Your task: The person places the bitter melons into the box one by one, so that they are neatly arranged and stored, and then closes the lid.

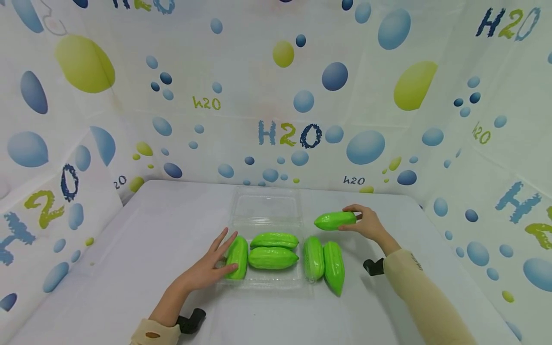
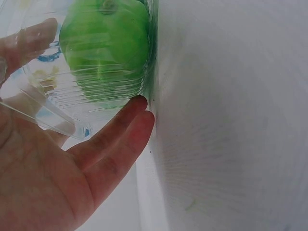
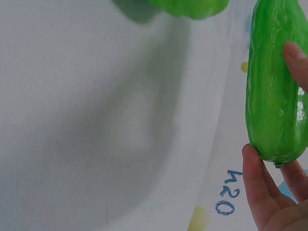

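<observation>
Left hand lies flat, fingers straight, against the left wall of the clear plastic clamshell tray on the white table, seemingly steadying it. Three ridged green plastic gourds sit inside: one upright by the left wall, two crosswise. Right hand holds a fourth green gourd by its end, fingers curled round it, raised above the table right of the tray's open lid (wrist view shows air beneath). Two more gourds wait just outside the tray's right edge.
</observation>
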Tool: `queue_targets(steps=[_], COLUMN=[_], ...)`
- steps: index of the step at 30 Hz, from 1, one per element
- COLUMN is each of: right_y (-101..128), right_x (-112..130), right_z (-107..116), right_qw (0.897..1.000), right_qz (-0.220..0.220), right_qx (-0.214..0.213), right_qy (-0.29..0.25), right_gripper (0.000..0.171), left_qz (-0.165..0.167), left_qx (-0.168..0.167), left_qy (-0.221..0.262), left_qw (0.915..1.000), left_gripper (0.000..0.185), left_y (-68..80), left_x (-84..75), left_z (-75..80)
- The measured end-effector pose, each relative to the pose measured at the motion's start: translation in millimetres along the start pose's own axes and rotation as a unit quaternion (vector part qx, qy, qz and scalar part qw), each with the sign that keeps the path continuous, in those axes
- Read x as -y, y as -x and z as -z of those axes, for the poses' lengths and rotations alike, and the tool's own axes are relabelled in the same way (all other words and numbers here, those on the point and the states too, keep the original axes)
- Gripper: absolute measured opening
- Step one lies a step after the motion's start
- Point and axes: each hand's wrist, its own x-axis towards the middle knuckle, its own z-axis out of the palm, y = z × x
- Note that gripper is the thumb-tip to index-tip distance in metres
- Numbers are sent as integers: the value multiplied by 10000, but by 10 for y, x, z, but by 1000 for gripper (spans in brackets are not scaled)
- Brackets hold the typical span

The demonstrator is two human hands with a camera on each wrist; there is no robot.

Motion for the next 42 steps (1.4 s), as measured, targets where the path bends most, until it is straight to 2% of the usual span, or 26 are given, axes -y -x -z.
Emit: queue_targets(steps=[10, 23, 42], right_y=[94, 206, 320], right_x=[99, 326, 581], right_z=[-7, -15, -175], right_qw=[9998, 9997, 9990], right_qz=[118, 142, 264], right_qx=[-145, -162, -214], right_qy=[-12, -86, -302], right_gripper=[55, 57, 53], left_qz=[9, 87, 53], left_qx=[11, 8, -25], left_qy=[-35, -16, -27], left_qw=[10000, 10000, 10000], left_gripper=[74, 75, 75], left_y=[-1, -18, -18], left_x=[18, 42, 33], left_z=[-19, -34, -30])
